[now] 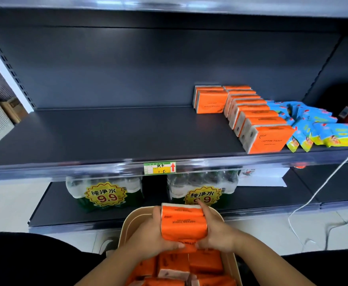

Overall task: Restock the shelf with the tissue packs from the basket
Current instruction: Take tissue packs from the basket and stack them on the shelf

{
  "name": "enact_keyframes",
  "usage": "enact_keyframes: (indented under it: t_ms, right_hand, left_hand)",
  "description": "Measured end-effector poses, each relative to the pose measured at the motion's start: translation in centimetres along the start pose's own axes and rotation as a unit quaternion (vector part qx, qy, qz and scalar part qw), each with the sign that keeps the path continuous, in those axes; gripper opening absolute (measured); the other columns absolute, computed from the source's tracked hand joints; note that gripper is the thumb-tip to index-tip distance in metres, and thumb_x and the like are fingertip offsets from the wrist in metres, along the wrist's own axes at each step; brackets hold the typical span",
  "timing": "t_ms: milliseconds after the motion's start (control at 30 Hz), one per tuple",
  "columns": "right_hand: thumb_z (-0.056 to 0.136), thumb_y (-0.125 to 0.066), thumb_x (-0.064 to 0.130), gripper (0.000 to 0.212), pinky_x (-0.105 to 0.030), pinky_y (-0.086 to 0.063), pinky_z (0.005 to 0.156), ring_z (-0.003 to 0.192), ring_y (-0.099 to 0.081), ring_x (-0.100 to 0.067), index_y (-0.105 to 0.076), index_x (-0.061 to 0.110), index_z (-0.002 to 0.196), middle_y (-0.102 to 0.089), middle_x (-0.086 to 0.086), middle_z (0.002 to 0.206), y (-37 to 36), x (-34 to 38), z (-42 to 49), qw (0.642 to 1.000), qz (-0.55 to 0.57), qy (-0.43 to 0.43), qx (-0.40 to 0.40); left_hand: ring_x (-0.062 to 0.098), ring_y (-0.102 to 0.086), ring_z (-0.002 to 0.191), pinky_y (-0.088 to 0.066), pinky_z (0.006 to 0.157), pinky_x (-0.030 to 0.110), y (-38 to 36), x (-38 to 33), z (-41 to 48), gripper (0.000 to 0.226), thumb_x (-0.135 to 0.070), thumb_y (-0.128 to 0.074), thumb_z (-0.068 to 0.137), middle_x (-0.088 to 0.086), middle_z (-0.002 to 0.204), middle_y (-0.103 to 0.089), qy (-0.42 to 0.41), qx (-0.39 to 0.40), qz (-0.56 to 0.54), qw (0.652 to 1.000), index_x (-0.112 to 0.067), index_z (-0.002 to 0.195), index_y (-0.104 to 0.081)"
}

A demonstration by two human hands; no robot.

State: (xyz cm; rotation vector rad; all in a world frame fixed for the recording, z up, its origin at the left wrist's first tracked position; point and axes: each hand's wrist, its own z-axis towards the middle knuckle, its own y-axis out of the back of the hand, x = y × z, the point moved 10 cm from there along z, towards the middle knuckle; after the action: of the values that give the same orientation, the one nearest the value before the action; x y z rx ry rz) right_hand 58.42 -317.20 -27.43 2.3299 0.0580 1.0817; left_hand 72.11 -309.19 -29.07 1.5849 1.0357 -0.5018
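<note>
A stack of orange tissue packs (183, 222) hangs just above the beige basket (127, 223) at the bottom centre. My left hand (148, 234) grips its left side and my right hand (216, 232) grips its right side, thumbs over the top. More orange packs (189, 267) lie in the basket below. On the dark shelf (107, 133), a row of several orange packs (255, 118) stands at the right, with a short second row (209, 99) behind it to the left.
Blue and yellow packets (321, 129) lie heaped at the shelf's right end. A price tag (159, 167) sits on the shelf's front rail. Bottled water packs (105, 193) stand on the lower shelf. A white cord (313, 199) hangs at the right.
</note>
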Motion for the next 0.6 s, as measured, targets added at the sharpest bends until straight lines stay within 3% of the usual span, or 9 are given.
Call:
enact_keyframes:
  t_ms: [67,167,300,400,467,533,600]
  right_hand:
    - [0.075,-0.079,0.023,0.122,-0.038,-0.045,0.103,0.117,-0.049,-0.015,0.017,0.048,0.145,-0.036,0.003,0.135,0.5,0.6,-0.4,1.0,-0.009,0.014,-0.005]
    - [0.074,-0.078,0.025,0.114,-0.029,-0.05,0.093,0.105,-0.058,-0.008,0.008,0.054,0.142,-0.048,0.008,0.126,2.4,2.2,-1.3,0.998,-0.003,0.054,-0.025]
    - [0.073,-0.081,0.016,0.096,-0.012,-0.048,0.081,0.098,-0.061,0.004,-0.017,0.048,0.139,-0.053,0.011,0.12,7.9,5.2,-2.5,0.986,0.041,0.119,-0.106]
    - [0.068,-0.084,0.025,0.09,-0.023,-0.049,0.093,0.11,-0.056,0.002,-0.027,0.049,0.133,-0.052,0.013,0.124,12.2,7.7,-3.1,0.974,0.041,0.152,-0.16]
    - [0.067,-0.085,0.03,0.092,-0.015,-0.04,0.1,0.118,-0.045,0.003,-0.026,0.045,0.136,-0.037,0.014,0.132,15.2,9.8,-3.5,0.963,-0.016,0.178,-0.202]
    - [0.068,-0.085,0.03,0.098,0.001,-0.025,0.097,0.121,-0.033,0.007,-0.022,0.038,0.143,-0.027,0.015,0.136,18.1,11.8,-3.5,0.946,-0.085,0.198,-0.243]
    - [0.07,-0.084,0.025,0.102,0.008,-0.011,0.095,0.123,-0.022,0.011,-0.018,0.032,0.148,-0.022,0.013,0.141,20.9,13.6,-3.4,0.924,-0.159,0.209,-0.276]
  left_hand:
    - [0.001,-0.058,0.107,-0.051,0.091,0.026,0.8,-0.8,-0.2,0.094,-0.072,-0.081,0.048,-0.021,0.117,-0.057,0.002,-0.019,0.023,1.0,-0.044,0.116,-0.023]
    - [-0.002,-0.059,0.093,-0.049,0.077,0.015,2.9,-3.4,-0.4,0.093,-0.071,-0.08,0.048,-0.02,0.107,-0.06,-0.014,-0.055,0.057,0.997,-0.043,0.116,-0.024]
    - [0.003,-0.062,0.103,-0.052,0.091,0.029,7.0,-8.2,0.3,0.114,-0.07,-0.082,0.047,-0.022,0.115,-0.061,-0.068,-0.102,0.009,0.992,-0.054,0.132,-0.008]
    - [0.007,-0.059,0.11,-0.051,0.094,0.035,10.1,-12.5,1.3,0.114,-0.067,-0.083,0.049,-0.022,0.122,-0.055,-0.118,-0.123,0.009,0.985,-0.062,0.129,-0.003]
    - [0.005,-0.057,0.111,-0.05,0.094,0.033,12.0,-15.1,2.5,0.109,-0.058,-0.086,0.054,-0.022,0.122,-0.052,-0.154,-0.137,0.01,0.979,-0.061,0.127,-0.005]
    - [0.003,-0.056,0.11,-0.05,0.093,0.033,13.7,-17.0,4.2,0.104,-0.053,-0.088,0.056,-0.022,0.122,-0.051,-0.173,-0.156,-0.002,0.973,-0.056,0.125,-0.011]
    - [0.004,-0.057,0.108,-0.051,0.093,0.036,14.9,-18.4,6.4,0.1,-0.055,-0.088,0.054,-0.019,0.121,-0.052,-0.178,-0.173,-0.012,0.969,-0.056,0.12,-0.012]
